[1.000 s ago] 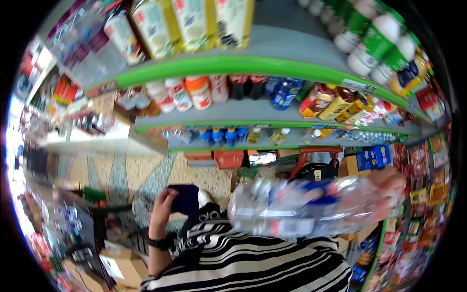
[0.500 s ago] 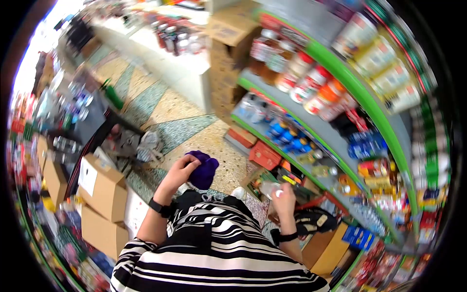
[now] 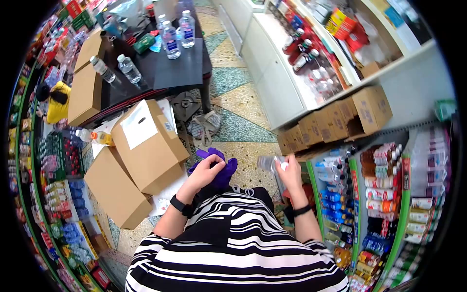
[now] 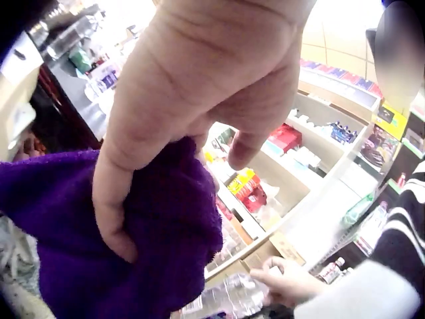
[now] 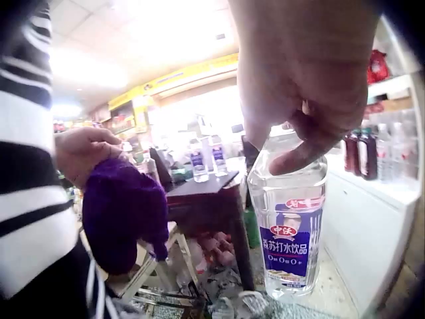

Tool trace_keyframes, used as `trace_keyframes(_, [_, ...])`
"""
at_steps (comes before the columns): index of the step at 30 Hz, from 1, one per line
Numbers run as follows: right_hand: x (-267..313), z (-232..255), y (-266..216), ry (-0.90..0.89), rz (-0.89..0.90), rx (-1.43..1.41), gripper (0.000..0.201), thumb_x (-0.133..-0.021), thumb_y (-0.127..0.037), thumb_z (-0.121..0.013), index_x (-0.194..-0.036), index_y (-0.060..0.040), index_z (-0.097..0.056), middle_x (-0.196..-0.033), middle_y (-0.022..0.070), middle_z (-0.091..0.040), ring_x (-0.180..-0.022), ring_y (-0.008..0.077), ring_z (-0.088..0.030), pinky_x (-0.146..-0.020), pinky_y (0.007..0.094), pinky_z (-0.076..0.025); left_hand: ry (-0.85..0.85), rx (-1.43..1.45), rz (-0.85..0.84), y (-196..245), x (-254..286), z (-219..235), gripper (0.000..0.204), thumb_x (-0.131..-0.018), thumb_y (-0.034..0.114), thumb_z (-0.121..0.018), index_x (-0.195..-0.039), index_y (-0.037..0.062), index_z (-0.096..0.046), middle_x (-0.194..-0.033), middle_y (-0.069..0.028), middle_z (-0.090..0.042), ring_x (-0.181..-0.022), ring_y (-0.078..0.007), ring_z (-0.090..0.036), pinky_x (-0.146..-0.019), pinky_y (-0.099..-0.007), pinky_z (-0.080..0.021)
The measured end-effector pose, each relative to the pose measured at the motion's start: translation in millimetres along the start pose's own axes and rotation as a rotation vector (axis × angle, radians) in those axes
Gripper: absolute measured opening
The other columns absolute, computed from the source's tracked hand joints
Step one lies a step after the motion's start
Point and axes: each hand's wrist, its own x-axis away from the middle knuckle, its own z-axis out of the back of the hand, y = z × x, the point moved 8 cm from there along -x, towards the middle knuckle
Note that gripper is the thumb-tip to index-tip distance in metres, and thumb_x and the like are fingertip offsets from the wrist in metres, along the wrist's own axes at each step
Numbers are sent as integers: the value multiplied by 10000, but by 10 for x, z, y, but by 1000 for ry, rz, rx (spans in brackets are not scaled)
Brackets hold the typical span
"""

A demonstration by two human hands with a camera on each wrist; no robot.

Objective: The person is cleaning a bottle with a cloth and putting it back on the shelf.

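In the head view my left hand (image 3: 206,173) pinches a purple cloth (image 3: 227,170) that hangs down in front of my body. The left wrist view shows the cloth spread below the thumb and fingers, a corner out to the left. Beside it, my right hand (image 3: 290,176) grips a clear plastic bottle (image 3: 266,163) around its neck. In the right wrist view this bottle stands upright, with a blue and white label (image 5: 289,249) facing the camera. Its cap is hidden in the hand.
A dark table (image 3: 170,75) ahead left carries several clear bottles (image 3: 170,41). Nearer, cardboard boxes (image 3: 146,151) sit at my left. At the right are a drink shelf (image 3: 357,194), more cartons (image 3: 335,119) and a white cabinet (image 3: 275,73). Patterned floor (image 3: 238,102) runs between.
The head view has turned left, away from the drink shelves and toward the dark table. The bottle, raised close to the head camera at first, is now lower; the cloth stays in my left hand.
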Motion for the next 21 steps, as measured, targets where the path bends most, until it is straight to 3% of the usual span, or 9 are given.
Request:
trace_keyframes(3, [-930,-230,-664,-28,137,-48,344,-784,-258,-714,-864,-5,-496,-792,227,-581,-758,419,-583,-647,467,-460,67,51,-10,19,-35,267,228,-919,228,-592,-987,10,-599,-876,-38,-606,-844,-106,-528,-781,-252,-434])
trace_keyframes(5, [-1560,-501,-923,-114,67,-104,351,-779,-275,-718,-868,-10,-507,-812,224,-601,-774,411,-598,-659,458,-471,115,74,-13,45,-67,405,231,-919,231,-593,-986,10,-597,-867,-35,-600,-839,-103,-523,-776,-250,-432])
trace_keyframes(12, [-3444,-1245,-2244,-128,384,-242,356,-754,-284,-738,-886,-16,-544,-804,187,-626,-766,364,-628,-670,439,-490,374,271,8,69,-284,809,164,-942,181,-564,-966,22,-594,-889,-4,-581,-861,-92,-514,-794,-237,-424])
trace_keyframes(14, [-3839,-1462,-2554,-104,505,-294,370,-760,-303,-747,-860,-14,-539,-730,166,-612,-704,313,-645,-620,424,-492,461,364,58,136,-341,888,141,-947,165,-552,-965,31,-593,-898,1,-580,-883,-90,-512,-818,-231,-416])
trace_keyframes(17, [-4279,-1630,-2991,-50,634,-322,349,-749,-283,-748,-865,-19,-552,-746,163,-625,-632,311,-643,-626,412,-499,612,362,105,313,-542,970,134,-947,152,-549,-965,26,-591,-923,-7,-586,-900,-87,-508,-853,-228,-401])
trace_keyframes(21, [-4803,-2058,-3332,-247,581,-349,331,-744,-271,-748,-871,-24,-567,-792,176,-634,-774,323,-653,-695,414,-502,717,446,106,630,-776,996,137,-947,144,-552,-968,14,-589,-933,-7,-589,-916,-84,-504,-867,-224,-387])
